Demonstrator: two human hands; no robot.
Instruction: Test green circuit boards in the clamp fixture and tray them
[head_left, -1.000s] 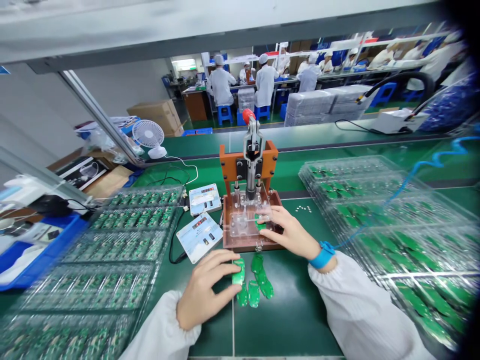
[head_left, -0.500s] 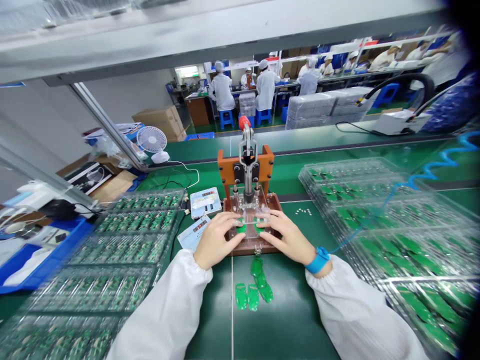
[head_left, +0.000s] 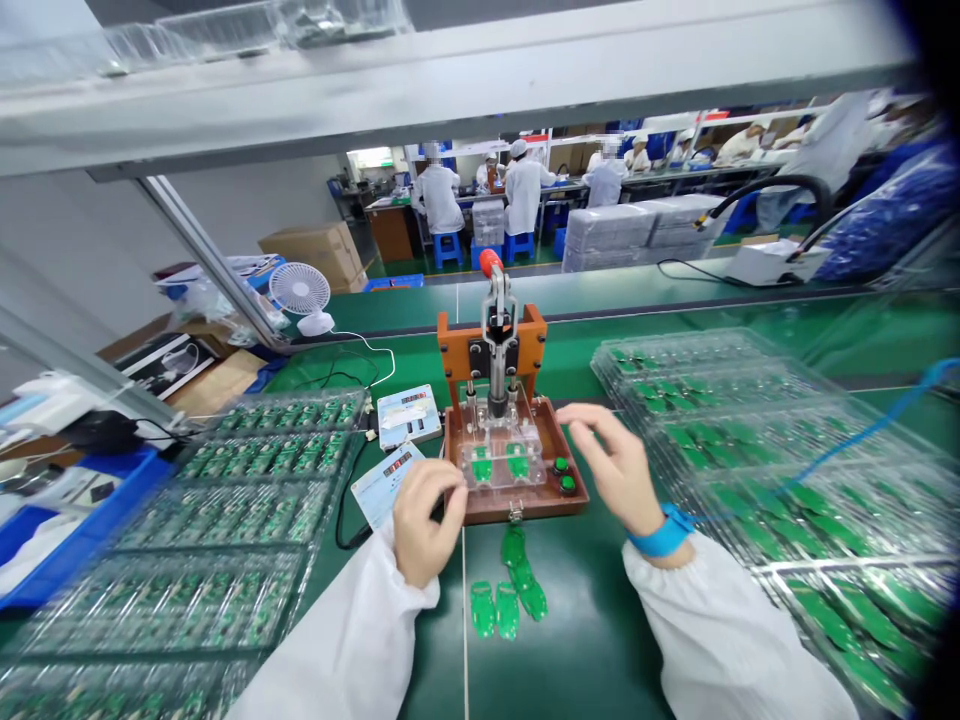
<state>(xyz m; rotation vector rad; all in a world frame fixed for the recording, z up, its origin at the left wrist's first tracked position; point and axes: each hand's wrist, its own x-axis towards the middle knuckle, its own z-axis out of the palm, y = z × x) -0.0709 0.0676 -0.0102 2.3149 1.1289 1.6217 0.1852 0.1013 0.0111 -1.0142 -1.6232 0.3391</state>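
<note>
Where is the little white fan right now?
In the head view, the fan stands on the person's left, beyond the left-hand trays of circuit boards, with the cardboard box just behind it.

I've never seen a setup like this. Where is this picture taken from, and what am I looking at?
There's no robot here: a camera on a person's head looks forward and down. The left hand and right hand are beside a hand-levered press with a red-tipped handle; I see nothing held in either. Under its clear plate sit two green pieces, apparently circuit boards. More loose green boards lie on the bench in front. Clear trays of boards stand on both sides, left and right. Left of the press are two small boxes with red digits.
</note>
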